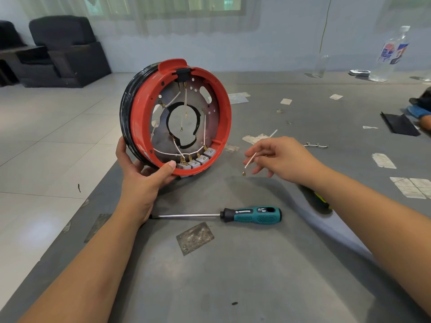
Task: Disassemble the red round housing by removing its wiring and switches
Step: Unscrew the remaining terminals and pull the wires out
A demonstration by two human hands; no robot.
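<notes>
While left hand (142,176) steadies housing (179,115), right hand (279,157) pinches wire (250,160).

Bright, even daylight from curtained window (186,5) at top. Soft shadows under forearms on grey mat (233,276). Sheen on floor tiles (46,127) at left. Wide-angle bowing at edges. Background furniture, bottle (391,54) slightly soft.

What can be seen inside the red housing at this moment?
Inside the red housing: a metal plate with a central cutout, white wires with brass terminals, and grey switches along the bottom rim. The left hand covers part of that rim, hiding anything beneath it.
</notes>
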